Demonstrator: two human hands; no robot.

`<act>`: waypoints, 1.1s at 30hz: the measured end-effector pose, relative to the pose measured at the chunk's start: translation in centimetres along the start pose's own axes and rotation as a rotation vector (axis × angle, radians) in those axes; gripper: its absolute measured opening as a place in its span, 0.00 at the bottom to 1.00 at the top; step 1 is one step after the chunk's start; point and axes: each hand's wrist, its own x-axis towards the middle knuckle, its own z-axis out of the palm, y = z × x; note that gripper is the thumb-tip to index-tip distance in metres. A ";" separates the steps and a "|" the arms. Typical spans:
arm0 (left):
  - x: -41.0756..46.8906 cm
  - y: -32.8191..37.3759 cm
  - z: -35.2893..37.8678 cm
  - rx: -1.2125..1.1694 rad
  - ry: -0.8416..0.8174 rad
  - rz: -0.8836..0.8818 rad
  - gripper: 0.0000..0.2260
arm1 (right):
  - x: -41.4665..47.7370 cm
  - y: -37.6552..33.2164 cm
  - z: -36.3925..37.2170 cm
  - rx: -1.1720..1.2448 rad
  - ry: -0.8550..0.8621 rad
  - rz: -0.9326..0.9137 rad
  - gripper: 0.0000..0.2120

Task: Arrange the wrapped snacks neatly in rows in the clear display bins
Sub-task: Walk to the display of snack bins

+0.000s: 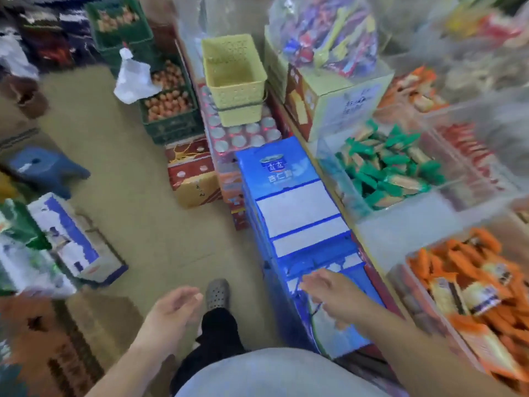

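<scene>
Left hand (174,308) and right hand (329,293) apart, empty, fingers loose. Right hovers over blue cartons (294,202) at the shelf's (369,262) front edge, likely reaching for orange-wrapped snacks (481,270).

Floor (134,213) bears blue cartons (297,207), egg crates (169,116), a stool (43,167).

Even bright light; heavy motion blur; wide-angle warping at edges.

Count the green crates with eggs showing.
3: far crate at top left; middle crate beside the white bag; near crate next to the cans. More may sit hidden underneath.
</scene>
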 end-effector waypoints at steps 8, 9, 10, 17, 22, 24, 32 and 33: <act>17.0 16.5 -1.1 0.566 -0.461 0.476 0.04 | 3.6 -0.1 0.0 0.199 0.448 0.308 0.07; 18.6 18.8 -0.3 0.670 -0.491 0.598 0.07 | 3.7 -0.1 -0.1 0.182 0.490 0.333 0.07; 20.1 21.0 0.8 0.752 -0.523 0.709 0.09 | 3.7 0.0 -0.4 0.144 0.520 0.361 0.07; 23.0 33.0 12.1 0.925 -0.653 1.022 0.21 | 3.0 -2.1 -3.4 0.231 0.737 0.412 0.13; 23.3 37.3 17.2 1.147 -0.523 1.263 0.27 | 4.0 -5.7 -7.0 0.322 0.834 0.294 0.18; 23.8 37.9 18.3 1.285 -0.520 1.296 0.31 | 4.9 -6.8 -8.0 0.285 0.874 0.254 0.20; 28.3 38.4 20.6 1.591 -0.619 1.433 0.33 | 9.8 -8.0 -8.4 0.181 0.856 0.350 0.29; 28.7 38.6 20.7 1.594 -0.618 1.485 0.32 | 10.4 -8.3 -8.1 0.183 0.893 0.384 0.29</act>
